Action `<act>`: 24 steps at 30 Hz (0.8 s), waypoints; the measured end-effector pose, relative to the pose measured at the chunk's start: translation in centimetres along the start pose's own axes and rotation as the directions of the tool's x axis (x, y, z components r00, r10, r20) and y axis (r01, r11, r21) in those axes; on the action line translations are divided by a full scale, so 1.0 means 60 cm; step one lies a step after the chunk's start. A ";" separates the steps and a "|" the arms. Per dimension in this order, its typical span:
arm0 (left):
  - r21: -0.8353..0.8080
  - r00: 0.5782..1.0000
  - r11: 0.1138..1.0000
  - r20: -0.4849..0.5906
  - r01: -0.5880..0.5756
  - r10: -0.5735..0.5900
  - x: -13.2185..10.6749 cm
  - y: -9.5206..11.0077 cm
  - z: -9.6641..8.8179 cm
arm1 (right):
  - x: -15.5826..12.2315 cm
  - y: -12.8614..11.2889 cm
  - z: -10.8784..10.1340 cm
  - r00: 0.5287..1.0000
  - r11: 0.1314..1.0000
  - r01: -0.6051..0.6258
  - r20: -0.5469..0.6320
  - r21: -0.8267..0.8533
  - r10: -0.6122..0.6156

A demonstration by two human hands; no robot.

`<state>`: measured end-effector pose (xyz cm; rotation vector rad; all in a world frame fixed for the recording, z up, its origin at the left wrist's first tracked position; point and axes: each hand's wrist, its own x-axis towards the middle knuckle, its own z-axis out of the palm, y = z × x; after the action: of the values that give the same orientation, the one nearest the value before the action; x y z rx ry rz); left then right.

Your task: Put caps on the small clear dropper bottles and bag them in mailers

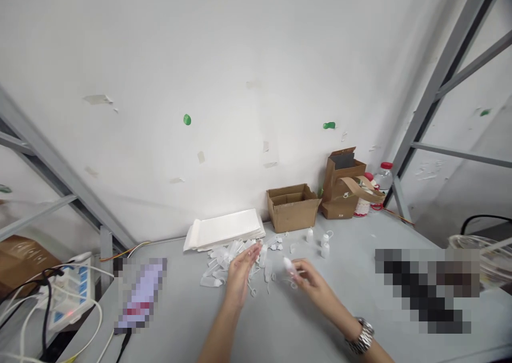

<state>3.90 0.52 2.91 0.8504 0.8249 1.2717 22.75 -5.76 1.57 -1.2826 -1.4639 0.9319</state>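
My right hand (311, 279) pinches a small white plastic dropper bottle (288, 265), tilted, just above the table. My left hand (241, 272) is at the right side of a pile of translucent plastic bottles (224, 255), fingers stretched out and seen from the thumb side. Its palm is partly hidden, and I make out nothing held in it. Loose caps with ring straps (275, 244) lie behind and between the hands. Several capped bottles (325, 251) stand upright beyond my right hand.
Behind the pile are a stack of white padded envelopes (228, 228), an open cardboard box (294, 214) and a brown paper bag (340, 187) against the wall. A power strip with cables (72, 288) is at the left. Blurred-out items lie at both sides of the table.
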 end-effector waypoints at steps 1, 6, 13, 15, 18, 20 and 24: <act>0.002 1.000 1.000 0.004 0.002 -0.002 0.000 0.001 -0.001 | -0.005 0.009 -0.022 0.988 0.997 0.009 -0.154 -0.072 -0.020; 0.031 1.000 0.999 0.023 0.008 -0.009 -0.002 -0.006 -0.005 | -0.014 0.066 -0.140 0.773 0.946 -0.200 -0.634 -0.256 -0.008; 0.039 0.999 0.998 0.022 0.046 -0.047 0.001 -0.012 -0.002 | 0.014 0.126 -0.179 0.837 0.727 -0.397 -0.547 -0.559 0.037; 0.040 0.998 0.998 0.009 0.056 -0.056 0.002 -0.011 -0.002 | 0.022 0.136 -0.175 0.845 0.681 -0.413 -0.532 -0.604 0.041; 0.044 0.999 0.998 -0.015 0.044 -0.043 0.004 -0.011 -0.005 | 0.027 0.144 -0.173 0.855 0.654 -0.430 -0.513 -0.622 0.074; 0.062 0.999 0.998 -0.044 0.026 -0.024 0.006 -0.012 -0.007 | 0.024 0.143 -0.176 0.862 0.653 -0.431 -0.498 -0.623 0.095; 0.166 0.987 0.986 -0.152 -0.031 0.057 0.010 -0.016 -0.010 | 0.005 0.128 -0.178 0.852 0.628 -0.429 -0.522 -0.650 0.042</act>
<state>3.88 1.06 1.78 0.9107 1.0519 1.3356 35.11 -4.66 -2.86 -2.1930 -1.3209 0.0711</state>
